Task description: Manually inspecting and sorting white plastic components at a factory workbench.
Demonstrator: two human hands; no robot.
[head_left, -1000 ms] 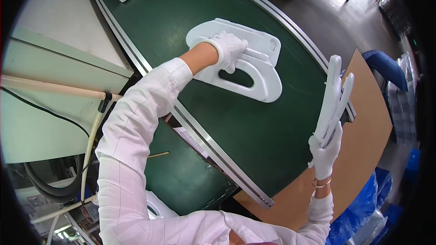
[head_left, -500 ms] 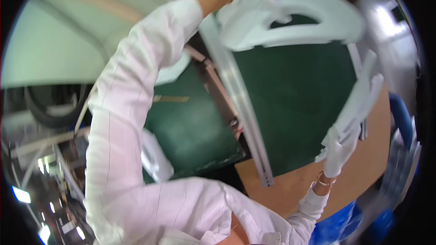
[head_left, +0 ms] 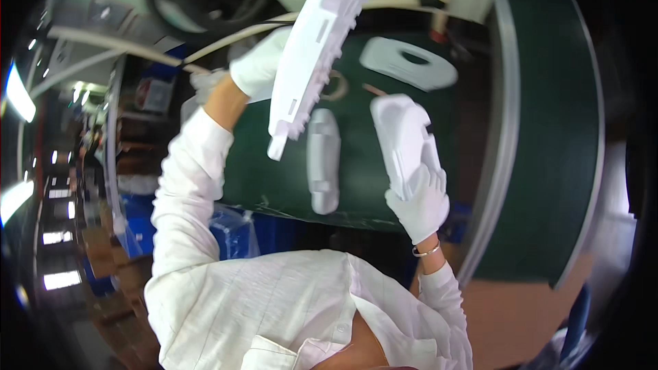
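Head view: left gloved hand (head_left: pixel 260 65) clamped on long white moulded foam panel (head_left: pixel 312 55), long axis running up-right to down-left; right gloved hand (head_left: pixel 419 202) grips shorter white foam piece (head_left: pixel 401 137) just right of it, both raised over green belt (head_left: pixel 548 130); hands apart

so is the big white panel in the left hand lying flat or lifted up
Lifted: the left hand holds the white panel edge-on, clear of the green belt.

Long white moulded plastic panel with ribbed edge (head_left: pixel 312 55): upper centre of frame, raised edge-on, tilted, gripped at its upper left side. Shorter white moulded plastic piece with rounded end (head_left: pixel 403 138): centre right of frame, held upright from below, just beside the panel's lower end, not touching.
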